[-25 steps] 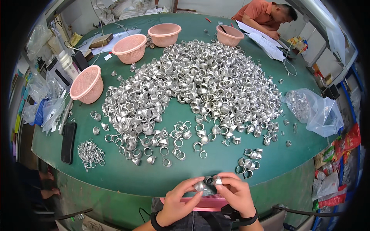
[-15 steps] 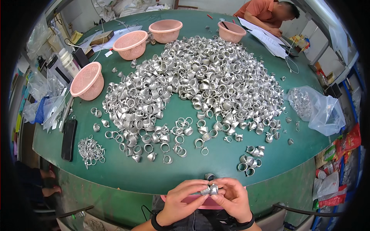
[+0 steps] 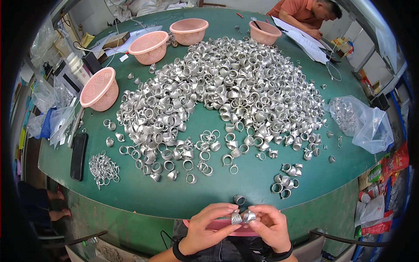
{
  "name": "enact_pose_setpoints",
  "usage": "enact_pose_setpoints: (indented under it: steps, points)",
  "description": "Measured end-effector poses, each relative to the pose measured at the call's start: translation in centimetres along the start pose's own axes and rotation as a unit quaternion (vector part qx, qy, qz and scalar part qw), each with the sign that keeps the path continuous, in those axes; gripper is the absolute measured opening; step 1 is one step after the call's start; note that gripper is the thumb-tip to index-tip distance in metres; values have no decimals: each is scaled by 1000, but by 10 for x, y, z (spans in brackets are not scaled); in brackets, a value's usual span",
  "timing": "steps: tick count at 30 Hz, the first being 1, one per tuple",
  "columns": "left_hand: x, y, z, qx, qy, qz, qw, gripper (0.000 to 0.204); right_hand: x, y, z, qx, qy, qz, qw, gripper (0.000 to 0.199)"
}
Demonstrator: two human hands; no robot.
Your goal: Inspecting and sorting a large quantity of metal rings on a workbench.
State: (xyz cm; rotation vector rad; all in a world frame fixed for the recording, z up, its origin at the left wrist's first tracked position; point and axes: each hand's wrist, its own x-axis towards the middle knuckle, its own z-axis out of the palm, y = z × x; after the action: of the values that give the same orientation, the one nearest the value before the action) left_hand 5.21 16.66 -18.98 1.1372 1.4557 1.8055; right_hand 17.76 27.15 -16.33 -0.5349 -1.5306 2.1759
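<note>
Near the table's front edge, my left hand (image 3: 204, 229) pinches a grooved silver ring (image 3: 236, 218) between thumb and fingers. Close beside it, my right hand (image 3: 273, 229) pinches a second silver ring (image 3: 249, 216) with slanted grooves. The two rings are almost side by side; whether they touch is hard to tell. Just beyond my fingers, a darker grey ring (image 3: 239, 200) lies on the table. Beneath my hands, a pink basin (image 3: 217, 225) shows only in part. A large heap of similar silver rings (image 3: 235, 83) spreads across the middle of the green table (image 3: 139, 196).
Several pink baskets (image 3: 188, 32) stand around the heap. On the left lie a black phone (image 3: 78, 157) and a pile of thin rings (image 3: 104, 169). A small cluster of rings (image 3: 286, 180) sits front right, a plastic bag (image 3: 371, 126) farther right. Another person (image 3: 301, 17) leans over papers (image 3: 301, 41).
My hands have drawn slightly apart, and the two rings have separated a little and show more clearly. The view has shifted slightly.
</note>
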Motion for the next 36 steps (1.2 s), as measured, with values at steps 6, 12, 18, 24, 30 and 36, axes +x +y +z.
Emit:
enact_pose_setpoints:
  steps: [6, 12, 18, 24, 30, 36]
  points:
    - [2, 1, 0, 16, -12, 28, 999, 38, 0, 1, -1, 52, -8, 66, 996, 27]
    - [3, 3, 2, 0, 32, 6, 999, 29, 2, -4, -1, 32, -24, 130, 991, 29]
    - [-2, -1, 2, -86, 52, -36, 994, 24, 2, -4, 4, 90, -7, 153, 984, 29]
    - [-4, 5, 5, -199, 24, -168, 965, 23, 1, 0, 10, -129, -2, 12, 992, 32]
    - [-7, 4, 2, -261, 10, -239, 935, 23, -2, -6, 18, -170, 48, 22, 984, 35]
    - [-5, -3, 3, -296, -15, -258, 920, 23, -2, -5, 13, -256, 47, 2, 966, 32]
